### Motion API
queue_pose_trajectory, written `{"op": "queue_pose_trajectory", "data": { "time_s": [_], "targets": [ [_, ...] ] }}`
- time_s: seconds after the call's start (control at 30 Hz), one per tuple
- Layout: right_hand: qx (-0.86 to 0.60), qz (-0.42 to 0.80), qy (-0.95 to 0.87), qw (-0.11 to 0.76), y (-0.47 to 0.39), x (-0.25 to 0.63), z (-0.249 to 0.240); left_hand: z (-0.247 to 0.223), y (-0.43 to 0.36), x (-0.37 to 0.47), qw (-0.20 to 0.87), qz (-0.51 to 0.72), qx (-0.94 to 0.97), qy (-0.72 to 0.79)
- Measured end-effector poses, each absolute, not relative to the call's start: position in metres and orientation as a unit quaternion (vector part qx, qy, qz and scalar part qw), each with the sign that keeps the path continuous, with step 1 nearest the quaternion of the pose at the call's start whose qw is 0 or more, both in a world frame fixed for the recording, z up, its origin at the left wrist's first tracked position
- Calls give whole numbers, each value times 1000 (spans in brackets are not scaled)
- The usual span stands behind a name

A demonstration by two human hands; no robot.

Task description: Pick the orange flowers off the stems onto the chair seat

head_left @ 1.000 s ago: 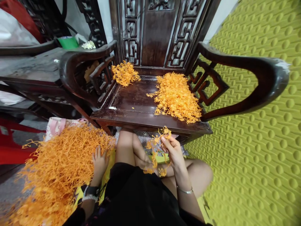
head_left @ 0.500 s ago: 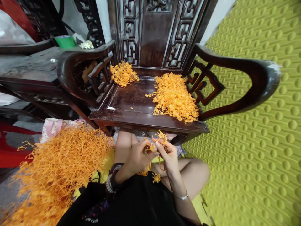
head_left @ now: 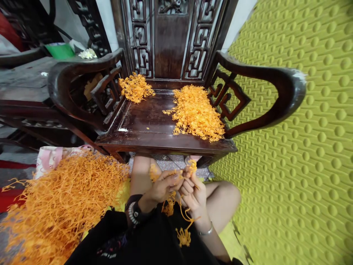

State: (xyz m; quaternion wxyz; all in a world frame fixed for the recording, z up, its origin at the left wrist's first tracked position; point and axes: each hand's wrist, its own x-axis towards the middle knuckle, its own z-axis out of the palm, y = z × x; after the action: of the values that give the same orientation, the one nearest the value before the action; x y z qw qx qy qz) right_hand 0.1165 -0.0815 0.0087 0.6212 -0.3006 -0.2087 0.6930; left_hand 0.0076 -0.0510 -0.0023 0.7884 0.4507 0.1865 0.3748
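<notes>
My left hand [head_left: 164, 186] and my right hand [head_left: 195, 197] meet over my lap, fingers closed in pinches. Between their fingertips runs a thin orange plastic sprig with small spiky, flower-like heads. One head [head_left: 192, 167] stands up at my right fingertips. Another head [head_left: 184, 237] hangs on a thin stem below my right hand, over the black clothing. Below my left hand dangles a further orange head [head_left: 168, 207]. The exact grip of the fingertips is partly hidden. To the left lies a large heap of tangled orange sprigs [head_left: 74, 195].
Ahead stands a dark carved wooden chair [head_left: 154, 138]. Its seat bears a large pile of loose orange heads [head_left: 197, 114] and a smaller pile [head_left: 136, 88]. A side table [head_left: 24, 86] with a green object [head_left: 60, 50] is at left. Yellow studded matting [head_left: 275, 165] covers the right side.
My hands have drawn closer together and the right fingers have curled in. The hanging orange head has swung lower. The whole view has shifted, so the chair appears further left.
</notes>
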Motion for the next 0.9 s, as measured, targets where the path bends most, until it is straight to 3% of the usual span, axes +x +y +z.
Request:
{"op": "queue_pose_trajectory", "data": {
  "time_s": [0.17, 0.27, 0.33, 0.5, 0.73, 0.9],
  "targets": [
    [-218, 706, -227, 634, -85, 115, 13, 0, -50, 4, 818, 414, 352, 188],
    [-148, 647, -252, 704, -86, 121, 17, 4, -49, 2, 814, 493, 249, 180],
    [-190, 607, -308, 708, -88, 125, 20, 6, -48, 0, 804, 497, 283, 165],
    [-451, 457, -469, 607, -95, 137, 27, 8, -45, -9, 654, 415, 586, 238],
    [-447, 507, -593, 438, -84, 147, 28, 13, -45, -16, 639, 348, 631, 271],
    [-452, 535, -611, 370, -82, 152, 26, 16, -44, -16, 598, 314, 683, 276]
  ]
}}
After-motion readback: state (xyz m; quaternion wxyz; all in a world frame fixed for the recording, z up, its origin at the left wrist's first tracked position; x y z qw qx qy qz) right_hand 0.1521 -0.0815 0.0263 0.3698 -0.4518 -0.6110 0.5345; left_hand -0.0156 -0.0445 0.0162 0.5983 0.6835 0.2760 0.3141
